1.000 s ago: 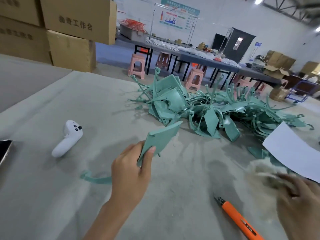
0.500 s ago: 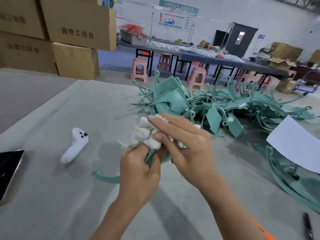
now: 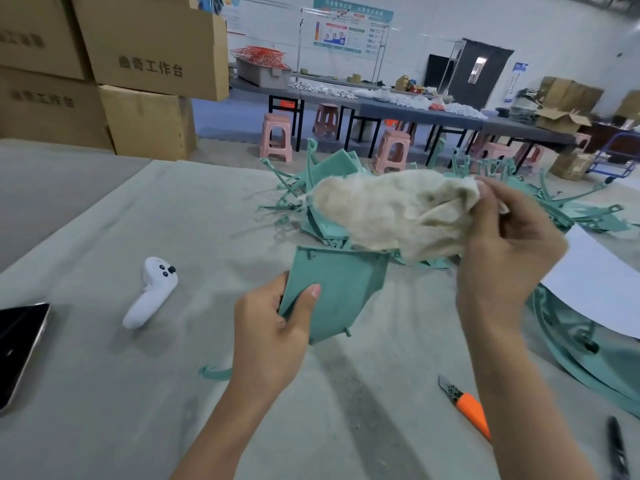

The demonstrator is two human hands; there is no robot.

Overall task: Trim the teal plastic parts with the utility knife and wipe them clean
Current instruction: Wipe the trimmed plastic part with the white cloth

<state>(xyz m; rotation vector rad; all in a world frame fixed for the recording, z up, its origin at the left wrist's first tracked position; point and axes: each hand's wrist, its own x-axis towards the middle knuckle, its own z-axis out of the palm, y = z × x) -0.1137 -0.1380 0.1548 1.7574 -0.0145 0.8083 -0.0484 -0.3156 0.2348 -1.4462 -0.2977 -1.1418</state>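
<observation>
My left hand (image 3: pixel 273 327) pinches the lower left corner of a flat teal plastic panel (image 3: pixel 341 289), held above the grey table. My right hand (image 3: pixel 502 244) grips a crumpled cream cloth (image 3: pixel 391 209), lifted up and to the right of the panel, apart from it. The orange utility knife (image 3: pixel 467 407) lies on the table at the lower right, blade extended, partly behind my right forearm. A big pile of teal plastic parts (image 3: pixel 581 209) sprawls behind the cloth.
A white controller (image 3: pixel 150 292) and a dark phone (image 3: pixel 17 344) lie to the left. A teal offcut (image 3: pixel 214 372) sits by my left wrist. White paper (image 3: pixel 595 282), more teal parts (image 3: pixel 588 362) and a black pen (image 3: pixel 618 452) are on the right. Cardboard boxes (image 3: pixel 145 57) stand at back left.
My right hand has lifted the cloth off the panel, up and to the right. The panel now shows uncovered in my left hand, its face turned towards me.
</observation>
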